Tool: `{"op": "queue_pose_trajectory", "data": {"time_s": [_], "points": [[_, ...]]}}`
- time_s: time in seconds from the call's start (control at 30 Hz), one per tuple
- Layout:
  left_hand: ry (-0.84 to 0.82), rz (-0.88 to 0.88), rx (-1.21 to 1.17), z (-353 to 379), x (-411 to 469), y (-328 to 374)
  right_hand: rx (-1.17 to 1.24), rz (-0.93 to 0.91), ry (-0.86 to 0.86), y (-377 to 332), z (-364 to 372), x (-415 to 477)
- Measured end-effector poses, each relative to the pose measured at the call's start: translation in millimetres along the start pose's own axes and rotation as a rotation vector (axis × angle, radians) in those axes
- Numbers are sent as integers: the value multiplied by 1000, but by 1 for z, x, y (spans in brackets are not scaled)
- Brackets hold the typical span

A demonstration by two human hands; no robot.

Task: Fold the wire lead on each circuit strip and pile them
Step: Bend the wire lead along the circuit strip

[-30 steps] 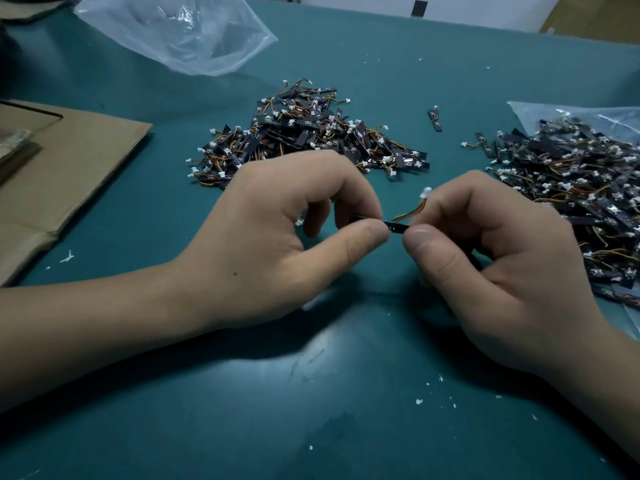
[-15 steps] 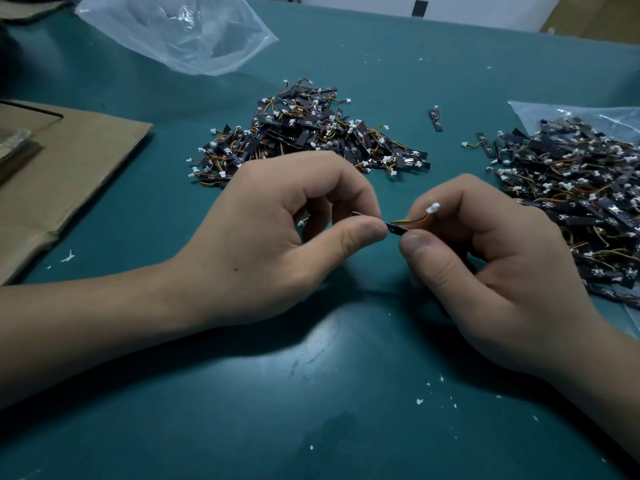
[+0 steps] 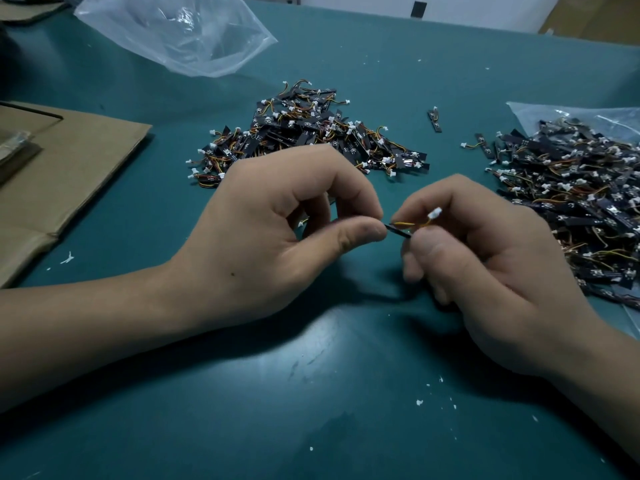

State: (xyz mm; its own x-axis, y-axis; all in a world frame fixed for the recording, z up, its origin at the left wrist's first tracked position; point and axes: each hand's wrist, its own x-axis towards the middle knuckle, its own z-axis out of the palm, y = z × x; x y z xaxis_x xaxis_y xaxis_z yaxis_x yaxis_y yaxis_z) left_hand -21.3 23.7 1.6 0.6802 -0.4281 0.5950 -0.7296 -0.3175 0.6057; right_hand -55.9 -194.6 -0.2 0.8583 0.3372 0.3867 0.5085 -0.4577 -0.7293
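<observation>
A small black circuit strip (image 3: pixel 399 231) is held between my two hands above the green table (image 3: pixel 311 393). My left hand (image 3: pixel 277 230) pinches its left end between thumb and forefinger. My right hand (image 3: pixel 491 271) pinches the other end and the yellow-orange wire lead (image 3: pixel 414 224), whose white connector (image 3: pixel 434 213) sticks up over my forefinger. A pile of strips (image 3: pixel 311 136) lies beyond my left hand. A second heap of strips (image 3: pixel 571 188) spreads at the right.
A clear plastic bag (image 3: pixel 180 32) lies at the back left. Flat cardboard (image 3: pixel 59 174) covers the left edge. Another plastic bag (image 3: pixel 571 116) lies under the right heap. Two loose strips (image 3: pixel 435 120) lie between the piles. White crumbs dot the table.
The wire lead has bent down from sticking up toward lying along the strip, its white connector moving right over my right forefinger. Both hands kept their pinch.
</observation>
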Motion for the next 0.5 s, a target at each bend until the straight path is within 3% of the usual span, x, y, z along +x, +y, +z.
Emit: {"op": "queue_pose_trajectory", "data": {"time_s": [0.17, 0.5], "points": [[-33, 3, -23, 0, 1, 0, 129, 48, -57, 2, -2, 1], [-121, -73, -55, -4, 0, 0, -43, -4, -137, 0, -2, 1]]}}
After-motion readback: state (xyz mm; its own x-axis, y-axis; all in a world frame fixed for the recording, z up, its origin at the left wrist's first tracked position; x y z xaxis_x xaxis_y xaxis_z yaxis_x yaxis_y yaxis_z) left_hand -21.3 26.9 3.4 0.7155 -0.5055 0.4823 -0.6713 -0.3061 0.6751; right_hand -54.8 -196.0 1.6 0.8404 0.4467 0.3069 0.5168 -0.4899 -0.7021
